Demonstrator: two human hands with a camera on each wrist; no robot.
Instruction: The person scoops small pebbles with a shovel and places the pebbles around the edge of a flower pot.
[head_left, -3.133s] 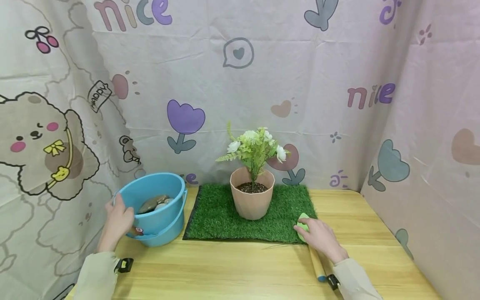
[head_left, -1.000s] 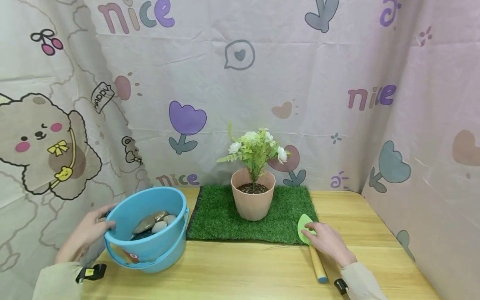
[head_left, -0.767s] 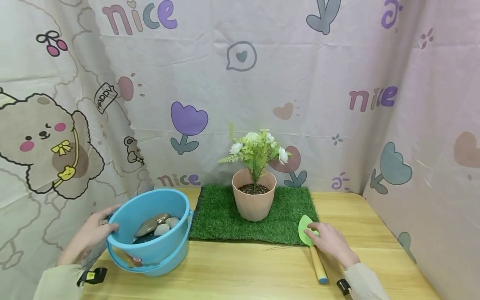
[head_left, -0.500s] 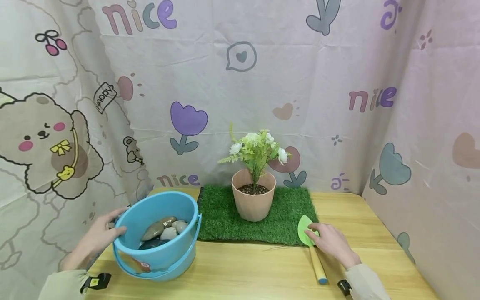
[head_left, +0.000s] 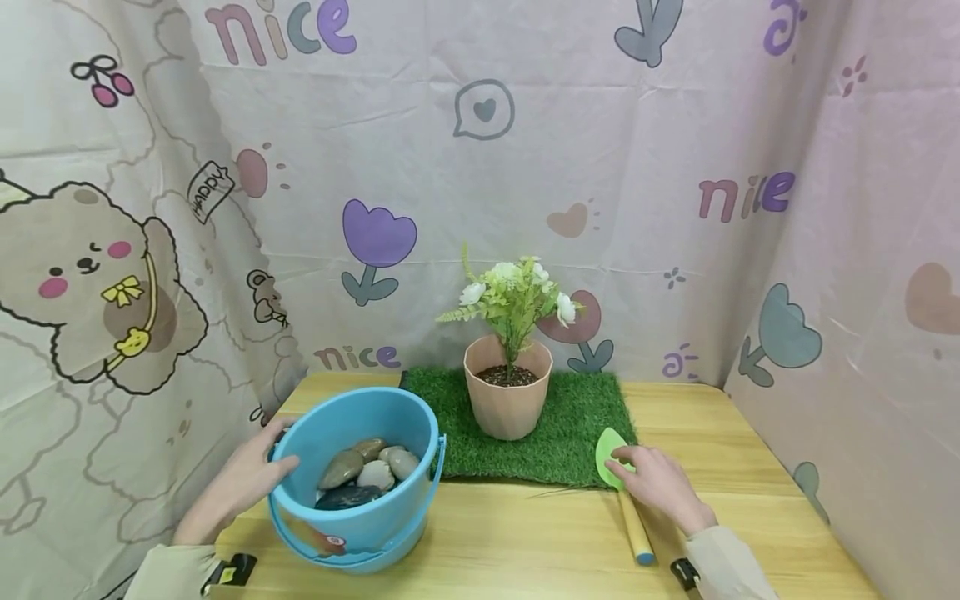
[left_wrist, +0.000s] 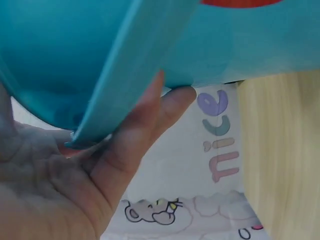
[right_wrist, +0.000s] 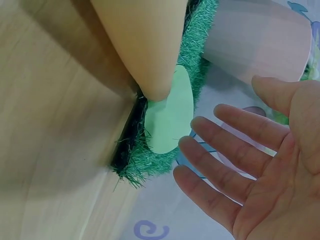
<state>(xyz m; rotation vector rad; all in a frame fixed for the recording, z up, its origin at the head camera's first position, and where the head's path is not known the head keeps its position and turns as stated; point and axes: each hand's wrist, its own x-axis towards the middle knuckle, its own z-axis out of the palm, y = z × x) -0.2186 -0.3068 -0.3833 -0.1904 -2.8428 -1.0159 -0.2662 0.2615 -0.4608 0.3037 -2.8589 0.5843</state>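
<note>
At the rim of a light blue bucket (head_left: 375, 533), on the left of the table, my left hand (head_left: 243, 479) grips with the thumb inside and the fingers outside. The left wrist view shows that hand (left_wrist: 85, 180) around the rim of the bucket (left_wrist: 240, 40). Several smooth stones (head_left: 375, 475), brown, grey, white and black, lie inside. Over a green garden trowel (head_left: 609, 450) with a wooden handle (head_left: 636, 529) is my right hand (head_left: 660, 483). Its fingers are spread and hold nothing; in the right wrist view they stay apart from the trowel blade (right_wrist: 172, 120).
A pink flowerpot (head_left: 506, 408) with soil and a white-flowered plant (head_left: 513, 304) stands on an artificial grass mat (head_left: 577, 458) at the back middle. The trowel's blade lies on the mat's right front corner. Printed curtains (head_left: 480, 183) enclose the wooden table (head_left: 525, 550).
My left hand has moved the bucket toward the viewer and then rightward, so it now overlaps the mat's left edge in view. The right hand stays near the trowel, nearly still.
</note>
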